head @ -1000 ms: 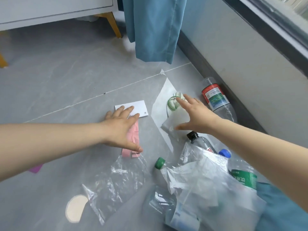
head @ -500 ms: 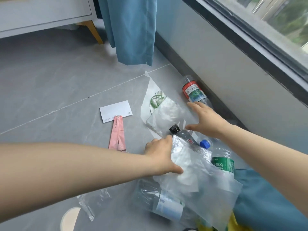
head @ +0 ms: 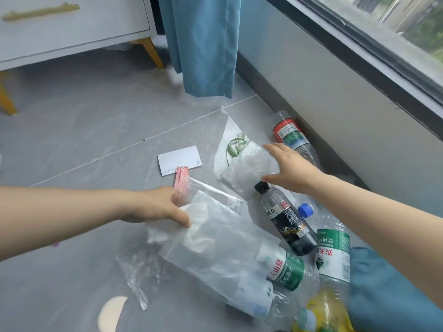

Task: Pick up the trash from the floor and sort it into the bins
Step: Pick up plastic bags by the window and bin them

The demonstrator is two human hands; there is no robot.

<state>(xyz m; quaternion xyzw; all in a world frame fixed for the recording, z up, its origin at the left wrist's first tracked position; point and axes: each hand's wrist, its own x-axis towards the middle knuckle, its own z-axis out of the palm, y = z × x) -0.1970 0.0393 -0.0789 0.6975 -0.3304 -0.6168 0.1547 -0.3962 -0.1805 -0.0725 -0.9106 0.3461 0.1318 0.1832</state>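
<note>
Grey floor tiles (head: 72, 121) run up to a wall under a window, with a blue curtain (head: 203, 44) hanging at the corner and a white cabinet (head: 72, 22) behind; litter is spread along the wall.

Your left hand (head: 158, 207) has its fingers closed on the edge of a large clear bag (head: 215, 240), thumb on top and the other fingers seen through the plastic beneath it. That bag looks partly raised at your end and drapes over a green-label bottle (head: 285, 271) at the far end.

Your right hand (head: 290, 171) has its fingers spread and apart, thumb and forefinger bracketing the corner of a small frosted bag (head: 249, 168); it is touching or just above it, I cannot tell which, and it grips nothing yet.

Further out: a black bottle (head: 285, 221) lies just below your right hand, a blue-cap bottle (head: 330, 248) beside it, a red-label bottle (head: 291, 134) against the wall, and a yellow bottle (head: 323, 307) at the bottom edge. A white card (head: 179, 159) and a pink strip (head: 181, 182) lie touching, near your left hand. A flat sheet (head: 225, 135) with a green loop (head: 236, 143) lies under the frosted bag, a crumpled wrapper (head: 141, 274) and a pale disc (head: 112, 312) sit closer to you.

No bins show in this view. By my reading you are near the start: one bag in hand, a second about to be taken, and nearly everything else left on the floor, unsorted.
</note>
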